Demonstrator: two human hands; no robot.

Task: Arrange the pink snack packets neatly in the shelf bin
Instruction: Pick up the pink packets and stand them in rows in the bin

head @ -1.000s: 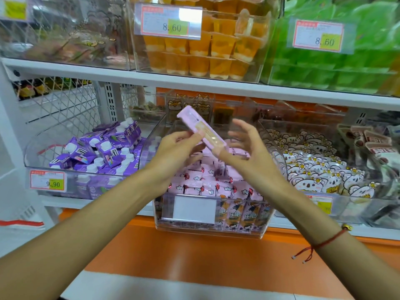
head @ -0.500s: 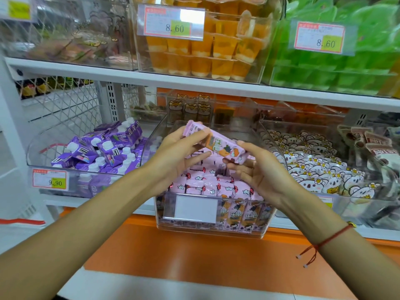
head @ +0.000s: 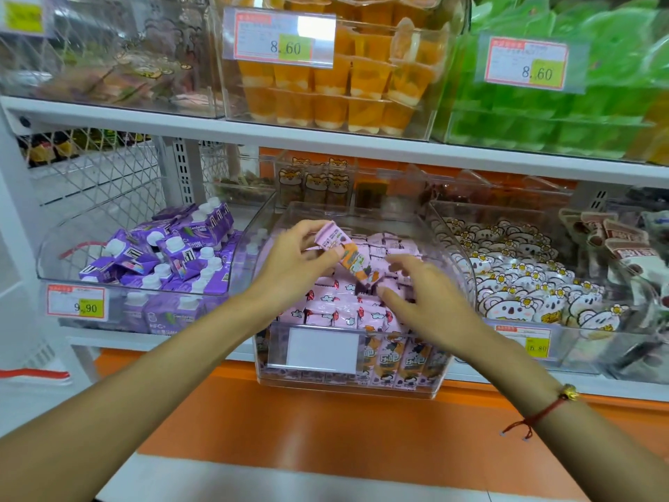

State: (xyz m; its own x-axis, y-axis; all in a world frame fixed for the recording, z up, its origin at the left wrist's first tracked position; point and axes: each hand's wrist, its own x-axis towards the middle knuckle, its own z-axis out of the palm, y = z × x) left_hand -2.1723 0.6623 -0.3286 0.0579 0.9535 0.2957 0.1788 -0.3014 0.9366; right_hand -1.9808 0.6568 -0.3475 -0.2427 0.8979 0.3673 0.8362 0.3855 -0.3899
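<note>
Your left hand (head: 289, 262) pinching a glossy pink foil snack packet (head: 347, 256), right hand (head: 420, 302) spread, over clear curved plastic bin (head: 449, 255)

White metal shelves (head: 325, 146) run across a shop display, with an orange panel (head: 325, 429) below the lower one and a wire mesh divider (head: 90, 168) at the left. Even, bright light reflects off the clear plastic bin fronts and price tags (head: 282, 38).

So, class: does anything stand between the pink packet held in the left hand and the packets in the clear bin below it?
Nothing visible does. The left hand holds the pink packet just above the packets in the clear bin, whose top is open. The right hand hovers beside it, blurred, not beneath it.
</note>
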